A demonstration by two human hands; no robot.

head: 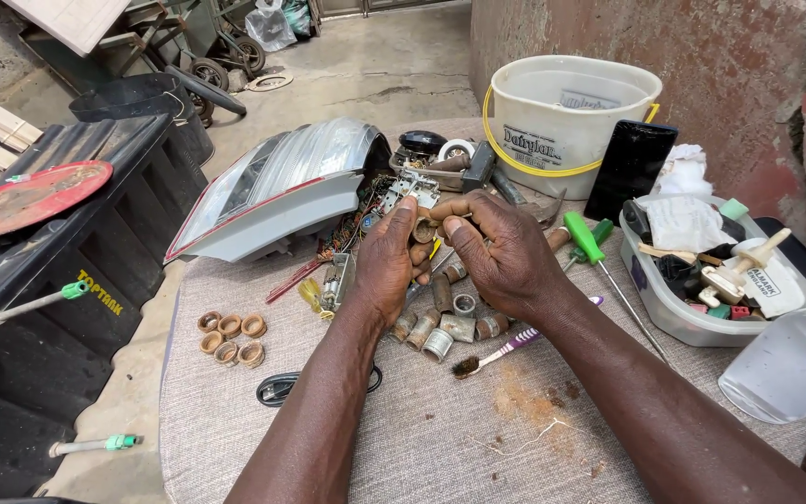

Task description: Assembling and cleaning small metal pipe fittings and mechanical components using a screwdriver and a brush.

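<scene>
Rusty brass rings point(231, 338) sit in a small cluster at the left of the cloth-covered desk point(403, 439), well apart from the hands. Moving right, a grey and red vehicle lamp housing point(277, 191) lies tilted behind the left hand point(386, 266), with a tangle of wiring beside it. The left hand's fingers point(403, 213) are closed around a small corroded metal fitting point(424, 231), thumb pressed on top. The fitting is held up off the desk, between the two hands, its long axis running roughly left to right. The right hand point(506, 252) meets it from the other side, fingers point(452, 224) curled and pinching its right end, so both hands are equally near it and touching it. Directly below them a row of similar short threaded pipe fittings point(450, 322) lies on the cloth, and a purple toothbrush point(515, 347) rests just beside these. Further right lie a green-handled screwdriver point(588, 241), a white bucket point(566, 112) and a clear tray of parts point(664, 313).
</scene>
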